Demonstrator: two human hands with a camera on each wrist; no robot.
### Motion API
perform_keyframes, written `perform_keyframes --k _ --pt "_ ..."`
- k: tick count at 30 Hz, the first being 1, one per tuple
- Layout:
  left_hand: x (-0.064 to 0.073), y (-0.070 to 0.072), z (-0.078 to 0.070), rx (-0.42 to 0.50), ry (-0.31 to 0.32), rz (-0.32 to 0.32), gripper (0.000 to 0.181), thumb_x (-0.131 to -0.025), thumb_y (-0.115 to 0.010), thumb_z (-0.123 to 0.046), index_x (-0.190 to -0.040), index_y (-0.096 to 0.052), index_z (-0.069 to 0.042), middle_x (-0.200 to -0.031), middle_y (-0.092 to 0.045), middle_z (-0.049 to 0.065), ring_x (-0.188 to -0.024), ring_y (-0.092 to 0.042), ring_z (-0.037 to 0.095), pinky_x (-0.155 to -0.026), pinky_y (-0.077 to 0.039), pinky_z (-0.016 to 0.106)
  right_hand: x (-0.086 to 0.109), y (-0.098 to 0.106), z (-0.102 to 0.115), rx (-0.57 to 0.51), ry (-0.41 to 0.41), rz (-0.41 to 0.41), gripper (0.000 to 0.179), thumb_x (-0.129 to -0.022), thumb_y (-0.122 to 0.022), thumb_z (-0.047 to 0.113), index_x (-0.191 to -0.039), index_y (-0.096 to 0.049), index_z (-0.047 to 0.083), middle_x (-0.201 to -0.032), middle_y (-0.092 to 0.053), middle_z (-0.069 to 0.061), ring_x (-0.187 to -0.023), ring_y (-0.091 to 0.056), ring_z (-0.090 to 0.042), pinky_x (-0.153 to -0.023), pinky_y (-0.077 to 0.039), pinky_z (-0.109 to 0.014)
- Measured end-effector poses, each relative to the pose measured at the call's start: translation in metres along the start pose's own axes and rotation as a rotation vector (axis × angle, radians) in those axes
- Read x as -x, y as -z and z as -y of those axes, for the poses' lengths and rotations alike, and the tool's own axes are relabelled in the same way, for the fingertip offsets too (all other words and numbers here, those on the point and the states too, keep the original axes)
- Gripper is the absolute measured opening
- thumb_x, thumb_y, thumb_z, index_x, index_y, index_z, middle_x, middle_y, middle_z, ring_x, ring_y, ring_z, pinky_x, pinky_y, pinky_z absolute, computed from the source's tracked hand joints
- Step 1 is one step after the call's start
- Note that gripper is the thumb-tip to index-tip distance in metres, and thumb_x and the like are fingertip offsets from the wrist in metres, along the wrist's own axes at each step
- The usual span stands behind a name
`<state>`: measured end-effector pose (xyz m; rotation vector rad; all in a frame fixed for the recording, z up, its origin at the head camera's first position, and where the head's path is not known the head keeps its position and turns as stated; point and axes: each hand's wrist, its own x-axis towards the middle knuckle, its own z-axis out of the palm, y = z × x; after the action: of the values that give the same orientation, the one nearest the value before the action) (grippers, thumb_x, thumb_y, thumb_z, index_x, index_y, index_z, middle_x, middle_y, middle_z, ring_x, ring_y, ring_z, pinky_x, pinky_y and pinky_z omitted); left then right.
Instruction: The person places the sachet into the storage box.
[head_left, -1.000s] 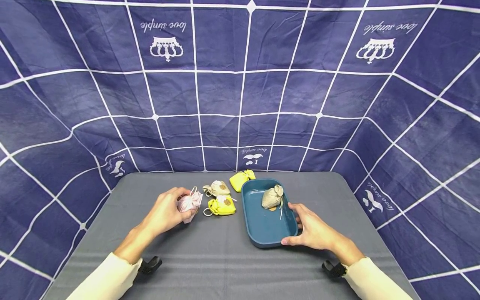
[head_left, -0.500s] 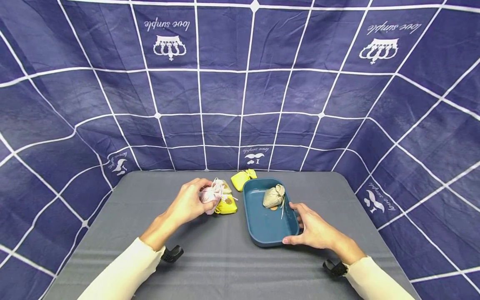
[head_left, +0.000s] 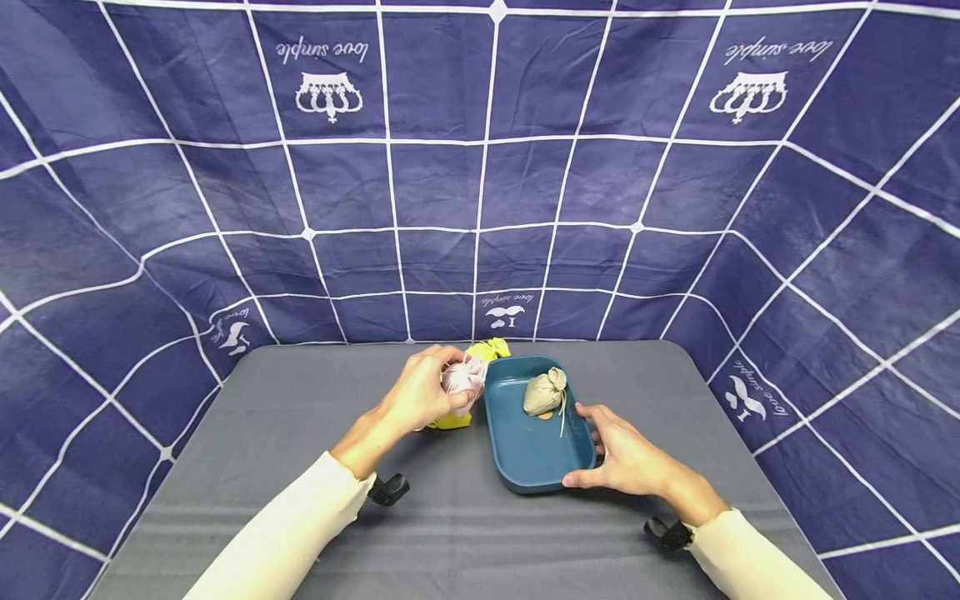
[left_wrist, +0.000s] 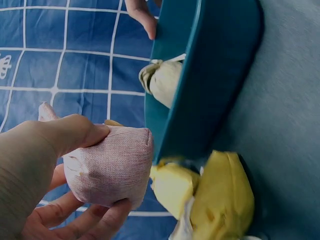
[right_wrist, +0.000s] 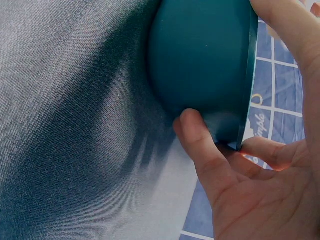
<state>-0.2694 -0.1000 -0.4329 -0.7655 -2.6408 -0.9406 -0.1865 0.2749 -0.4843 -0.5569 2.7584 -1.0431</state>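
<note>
1. one pink pouch (left_wrist: 112,167) is grasped between thumb and fingers of the left hand (head_left: 415,393), just left of the bin (head_left: 540,462).
2. i see the right hand (head_left: 628,460) gripping the bin's right side; a tan pouch (head_left: 542,396) lies inside.
3. grey table (head_left: 652,387), gridded blue cloth (head_left: 435,187) behind and beside it.
4. in my head view, left hand and pink pouch partly hide two yellow pouches (left_wrist: 226,200); both sleeves (head_left: 292,525) are cut off below.

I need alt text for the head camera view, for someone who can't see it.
A person's left hand holds a pink pouch left of a blue tray, while their right hand grips the tray's right side. A beige pouch lies in the tray; two yellow pouches lie partly hidden on the gray table.
</note>
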Motion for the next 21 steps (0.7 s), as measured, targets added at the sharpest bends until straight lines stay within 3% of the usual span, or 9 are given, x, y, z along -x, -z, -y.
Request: perform_keyframes --k 12,21 --pt "-0.033 -0.026 -0.025 0.008 0.014 0.050 0.045 -0.089 -0.098 -0.023 -0.127 -0.080 -0.007 -0.115 -0.081 0.012 -0.102 -0.073 0.029 -0.089 -0.062 0.042 0.000 -0.001 -0.003 0.018 0.000 -0.009 0.122 -0.081 -0.108 0.049 -0.167 -0.045 -0.009 -0.163 -0.059 -0.030 -0.122 -0.080 -0.032 -0.098 -0.070 -0.037" --pt "-0.051 -0.045 -0.033 0.016 0.027 0.075 0.046 -0.088 -0.099 -0.020 -0.128 -0.080 -0.005 -0.115 -0.080 0.014 -0.101 -0.073 0.029 -0.090 -0.060 0.041 0.000 0.000 -0.003 0.003 0.008 -0.010 0.122 -0.080 -0.108 0.047 -0.167 -0.044 -0.010 -0.163 -0.058 -0.032 -0.124 -0.080 -0.035 -0.098 -0.070 -0.041"
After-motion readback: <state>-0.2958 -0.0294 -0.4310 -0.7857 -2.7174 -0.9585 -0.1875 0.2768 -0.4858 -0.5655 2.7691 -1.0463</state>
